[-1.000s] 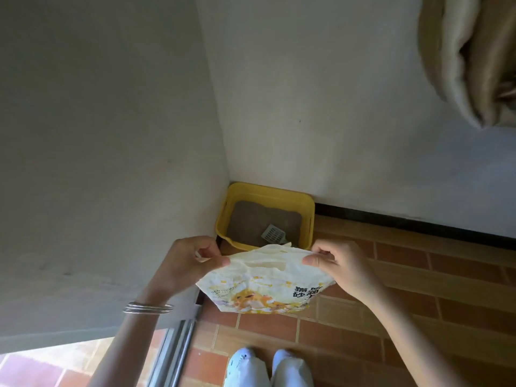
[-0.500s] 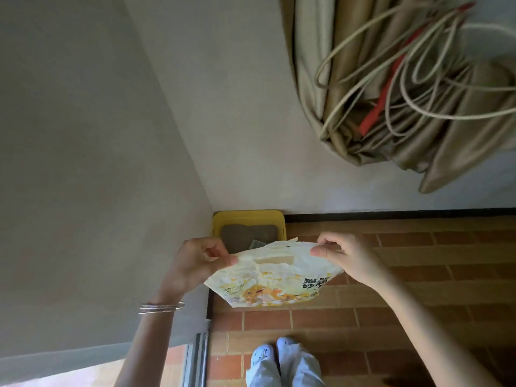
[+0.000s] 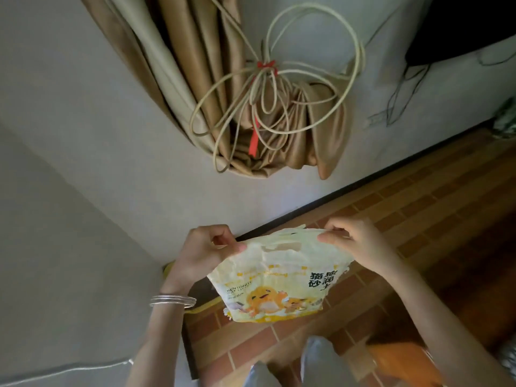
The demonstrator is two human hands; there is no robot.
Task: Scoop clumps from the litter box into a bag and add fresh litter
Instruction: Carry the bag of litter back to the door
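Pinches litter bag (image 3: 279, 280) top corners with left hand (image 3: 203, 247) and right hand (image 3: 357, 241) above mostly hidden litter box (image 3: 199, 307); seemingly opening it, fresh litter not yet poured.

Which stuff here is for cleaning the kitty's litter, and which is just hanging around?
For the job: litter bag, pinched by left hand and right hand; yellow litter box, mostly hidden.
Just around: tied-up curtain, looped cord, red ribbon, wall cables.

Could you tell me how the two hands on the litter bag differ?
The left hand wears bangles at the wrist; the right hand does not. The left hand pinches the litter bag at its top left corner, the right hand at its top right. Both pinch its edge.
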